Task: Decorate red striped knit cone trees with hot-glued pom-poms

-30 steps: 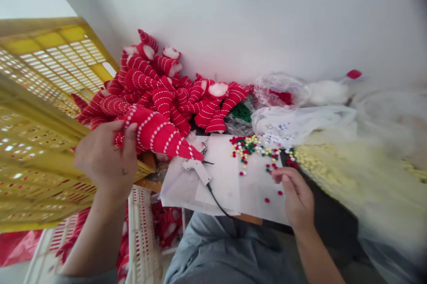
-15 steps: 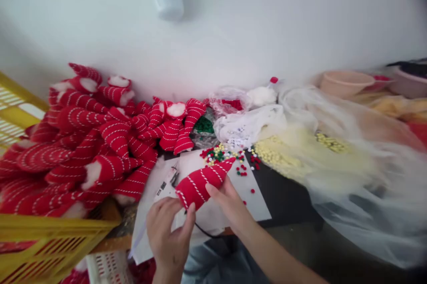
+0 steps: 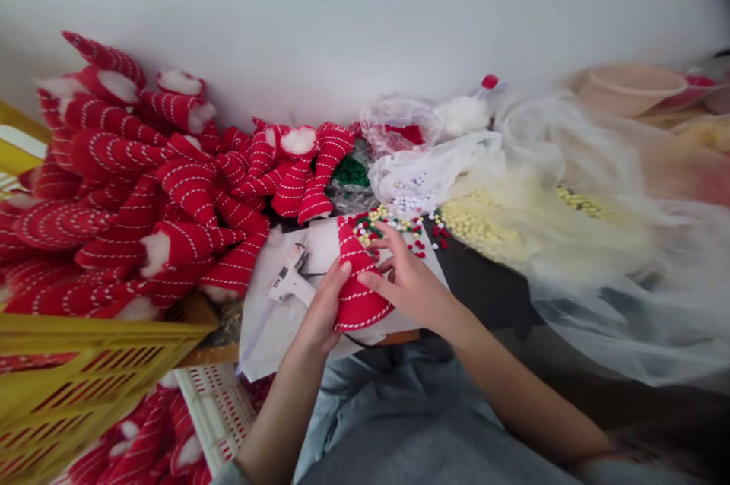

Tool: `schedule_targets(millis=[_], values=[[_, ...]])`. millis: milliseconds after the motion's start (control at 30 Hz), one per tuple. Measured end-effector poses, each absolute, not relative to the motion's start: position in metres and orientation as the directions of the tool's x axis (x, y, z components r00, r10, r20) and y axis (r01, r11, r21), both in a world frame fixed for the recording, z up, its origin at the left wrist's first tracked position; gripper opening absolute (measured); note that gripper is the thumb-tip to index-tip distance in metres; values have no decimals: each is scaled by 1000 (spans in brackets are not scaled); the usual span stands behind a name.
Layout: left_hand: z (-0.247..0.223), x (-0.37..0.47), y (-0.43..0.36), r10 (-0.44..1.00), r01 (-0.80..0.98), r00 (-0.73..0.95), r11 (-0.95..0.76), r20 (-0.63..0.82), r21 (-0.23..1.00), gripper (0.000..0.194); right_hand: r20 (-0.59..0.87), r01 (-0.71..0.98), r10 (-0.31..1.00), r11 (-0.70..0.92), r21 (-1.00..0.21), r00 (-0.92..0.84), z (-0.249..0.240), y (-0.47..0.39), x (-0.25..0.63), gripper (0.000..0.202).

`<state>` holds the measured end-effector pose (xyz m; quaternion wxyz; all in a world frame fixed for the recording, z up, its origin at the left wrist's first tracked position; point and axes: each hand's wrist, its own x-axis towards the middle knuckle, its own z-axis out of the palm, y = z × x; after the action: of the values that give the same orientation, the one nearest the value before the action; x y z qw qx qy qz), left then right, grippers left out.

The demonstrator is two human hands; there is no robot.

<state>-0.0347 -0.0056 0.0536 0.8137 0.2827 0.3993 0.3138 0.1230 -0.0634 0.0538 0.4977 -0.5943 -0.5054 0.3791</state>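
Red, white-stitched stuffed cones (image 3: 119,219) heap across the left of the table (image 3: 484,287). Yellow pom-poms (image 3: 484,223) fill a sheer bag at right. Over white paper (image 3: 325,242), the left hand (image 3: 325,306) grips one striped cone (image 3: 362,287) by its side; the right hand's fingers (image 3: 393,291) are spread, thumb at the fabric. A white glue gun (image 3: 290,280) lies just beside.
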Motion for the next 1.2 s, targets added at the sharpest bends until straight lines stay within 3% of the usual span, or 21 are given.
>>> schedule_targets(millis=[133,233,333,467,567,733,833,900,967,1033,1100,1200], values=[[45,-28,-12,682,-394,432,731,-590,557,41,213,287,908,109,-952,362,50,-80,131,47],[47,-28,-10,681,-492,416,726,-603,480,40,325,364,901,212,-907,286,40,-93,132,36],[51,-26,-6,668,-521,412,731,-620,441,43,378,449,913,276,-850,154,32,-94,125,44],[50,-17,-1,651,-505,472,753,-594,423,43,430,513,882,283,-811,193,32,-82,118,33],[47,-13,1,670,-484,480,740,-566,467,38,450,511,866,291,-808,219,39,-71,118,38],[45,-14,5,622,-428,597,781,-506,455,55,499,567,852,335,-752,159,53,-66,120,44],[48,-20,9,620,-459,610,784,-493,418,62,550,527,828,420,-739,112,53,-72,123,47],[51,-27,11,643,-489,607,766,-467,418,64,578,457,791,446,-770,201,46,-78,125,49],[55,-38,13,684,-524,581,729,-441,440,64,548,448,774,387,-806,318,35,-84,122,39],[60,-51,15,737,-552,533,675,-416,489,61,477,544,820,254,-800,318,21,-86,109,35],[66,-66,15,789,-566,480,613,-384,551,58,368,695,914,153,-702,171,9,-83,86,42],[73,-85,11,855,-589,410,514,-318,624,57,214,821,976,154,-550,-40,-1,-70,43,53]])
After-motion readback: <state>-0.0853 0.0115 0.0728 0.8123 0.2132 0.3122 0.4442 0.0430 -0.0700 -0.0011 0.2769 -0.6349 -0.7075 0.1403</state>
